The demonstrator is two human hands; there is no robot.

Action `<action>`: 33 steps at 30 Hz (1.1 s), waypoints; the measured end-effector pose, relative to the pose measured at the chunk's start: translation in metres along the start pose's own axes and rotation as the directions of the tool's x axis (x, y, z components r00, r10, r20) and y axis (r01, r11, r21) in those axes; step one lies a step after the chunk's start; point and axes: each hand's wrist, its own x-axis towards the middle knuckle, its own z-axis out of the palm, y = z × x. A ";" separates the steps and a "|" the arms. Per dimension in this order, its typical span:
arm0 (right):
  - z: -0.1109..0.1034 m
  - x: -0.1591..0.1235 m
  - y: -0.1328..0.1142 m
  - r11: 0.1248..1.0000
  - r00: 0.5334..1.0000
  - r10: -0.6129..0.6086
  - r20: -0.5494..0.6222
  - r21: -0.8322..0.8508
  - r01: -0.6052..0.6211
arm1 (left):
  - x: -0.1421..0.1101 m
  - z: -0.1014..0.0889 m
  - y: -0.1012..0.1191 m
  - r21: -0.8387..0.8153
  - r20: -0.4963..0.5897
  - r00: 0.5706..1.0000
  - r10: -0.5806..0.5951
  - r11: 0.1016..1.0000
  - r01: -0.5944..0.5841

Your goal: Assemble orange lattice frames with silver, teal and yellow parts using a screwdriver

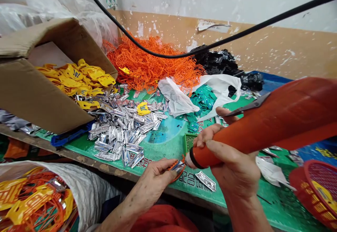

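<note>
My left hand (154, 177), low in the middle of the head view, pinches a small assembly with an orange frame and a silver plate (178, 168). My right hand (234, 168) is wrapped around a red electric screwdriver (276, 119), which lies slanted, with a metal lever along its upper side. The tool's nose meets the assembly's right end; the bit itself is hidden. A single silver plate (205, 181) lies on the green table mat just below the nose. To the left spreads a heap of silver plates (118, 130), topped by a yellow piece (143, 108).
A tilted cardboard box (44, 95) holds yellow pieces. Behind are piles of orange frames (152, 63) and black parts (221, 61), plus a white bag (177, 100) with green pieces. A red basket (302, 186) stands right, a sack (84, 186) lower left. A black cable (171, 55) hangs across.
</note>
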 end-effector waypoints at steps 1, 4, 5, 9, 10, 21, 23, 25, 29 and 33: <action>0.000 0.000 0.001 1.000 1.000 -0.003 0.002 -0.001 0.003 | 0.000 0.000 0.000 0.002 0.001 1.000 -0.001 1.000 0.001; -0.001 0.000 0.002 1.000 1.000 -0.019 0.013 -0.019 0.019 | 0.000 0.000 0.000 0.003 0.000 1.000 0.001 1.000 -0.001; -0.001 0.000 0.002 0.999 1.000 -0.022 0.017 -0.025 0.022 | 0.000 0.000 -0.001 0.004 -0.001 1.000 0.002 1.000 -0.002; -0.003 -0.003 0.003 0.999 1.000 -0.006 0.019 -0.039 0.007 | 0.000 0.000 -0.002 0.002 -0.009 1.000 -0.007 1.000 0.007; -0.003 -0.004 0.004 0.999 1.000 -0.004 0.022 -0.044 0.005 | 0.000 0.000 -0.003 -0.006 -0.012 1.000 -0.014 1.000 0.014; -0.003 -0.011 0.017 0.999 0.999 -0.028 0.046 -0.042 0.030 | -0.001 0.005 -0.002 -0.241 0.001 0.995 -0.100 0.966 0.097; -0.002 -0.012 0.018 0.999 0.997 -0.030 0.064 -0.026 0.031 | -0.002 0.007 0.000 -0.250 -0.003 0.994 -0.113 0.962 0.109; -0.002 -0.012 0.016 0.999 0.996 -0.040 0.074 0.012 0.039 | -0.003 0.007 0.002 -0.252 -0.012 0.993 -0.118 0.961 0.111; -0.006 -0.006 0.001 0.990 0.986 -0.122 0.110 0.086 0.113 | -0.001 0.001 0.002 -0.213 -0.061 0.996 -0.058 0.976 0.044; -0.022 0.008 -0.006 0.981 0.981 -0.189 0.029 0.043 0.188 | 0.006 -0.010 -0.002 -0.241 -0.140 0.990 -0.029 0.971 -0.006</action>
